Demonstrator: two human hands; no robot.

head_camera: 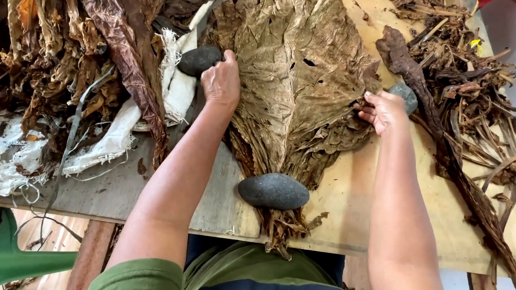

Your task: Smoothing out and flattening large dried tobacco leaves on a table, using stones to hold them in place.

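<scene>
A stack of broad dried brown leaves [300, 75] is already spread flat on the wooden counter [352, 195], weighted by a dark oval stone [273, 190]. The left hand [220, 82] is pressed on its edge; the right hand [383, 109] pinches the opposite edge. Unsorted leaves [63, 44] remain heaped alongside.

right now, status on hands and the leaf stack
Left hand on left edge of leaf stack, beside a stone. Right hand pinching right edge. Big stone sits on stems.
</scene>
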